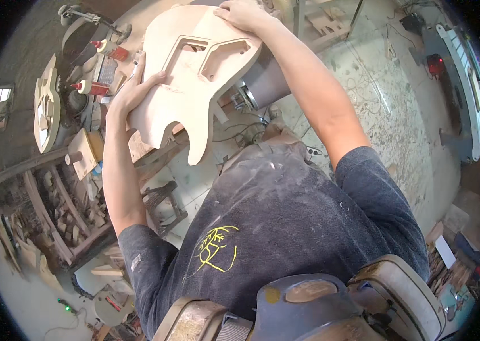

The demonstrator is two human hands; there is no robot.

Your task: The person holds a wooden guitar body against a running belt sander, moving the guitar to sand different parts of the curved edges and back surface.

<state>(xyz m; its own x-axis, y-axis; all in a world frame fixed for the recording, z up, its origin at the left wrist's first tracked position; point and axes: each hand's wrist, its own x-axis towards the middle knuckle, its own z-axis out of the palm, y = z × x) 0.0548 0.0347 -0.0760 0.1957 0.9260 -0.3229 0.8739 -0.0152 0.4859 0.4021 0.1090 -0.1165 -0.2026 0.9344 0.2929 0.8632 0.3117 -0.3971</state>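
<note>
An unfinished pale wooden guitar body is held up in front of me, its horned end toward me. Two routed cavities are cut into its upper face. My left hand grips its left edge, thumb lying on the face and the other fingers partly hidden along the side. At the far right edge, my right hand is closed over the rim, its fingertips on the top face. What lies directly under the body is mostly hidden.
A red-and-white glue bottle and a second glue bottle are on the cluttered bench to the left. Another guitar-shaped piece stands farther left. A wooden rack holds offcuts. A grey cylindrical machine part sits right of the body.
</note>
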